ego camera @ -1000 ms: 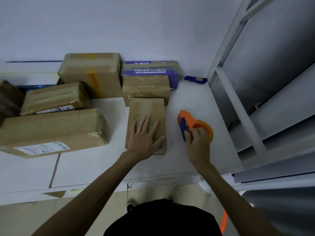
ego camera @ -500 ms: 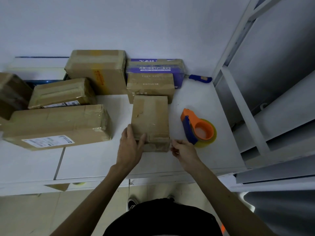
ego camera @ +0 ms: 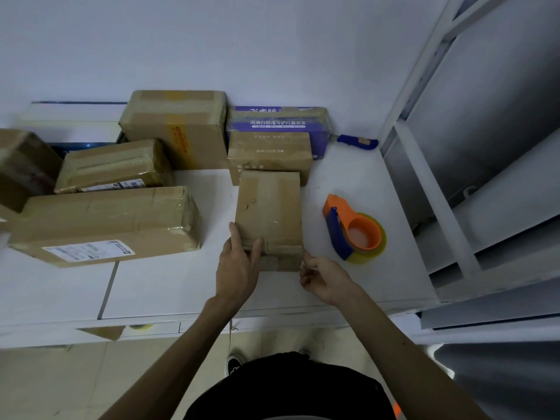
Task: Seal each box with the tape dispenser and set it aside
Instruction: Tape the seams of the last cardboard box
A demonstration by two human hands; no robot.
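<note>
A small brown cardboard box (ego camera: pixel 269 207) lies on the white table (ego camera: pixel 169 286) in front of me, with tape across its near end. My left hand (ego camera: pixel 238 271) grips its near left corner, thumb on top and fingers along the left side. At the near right corner, my right hand (ego camera: pixel 324 277) has curled fingers and pinches the box's edge. The orange and blue tape dispenser (ego camera: pixel 354 234) with a yellowish tape roll rests on the table to the right of the box, untouched.
Several taped boxes stand to the left and behind: a long one (ego camera: pixel 106 225), a flat one (ego camera: pixel 112 165), a tall one (ego camera: pixel 178 128), a purple-printed one (ego camera: pixel 278 122). A blue-handled cutter (ego camera: pixel 357 142) lies by the wall. A grey metal shelf frame (ego camera: pixel 439 192) borders the right.
My right hand let go of the tape dispenser and came to the box's near right corner. My left hand slid from the box's top to its near left corner.
</note>
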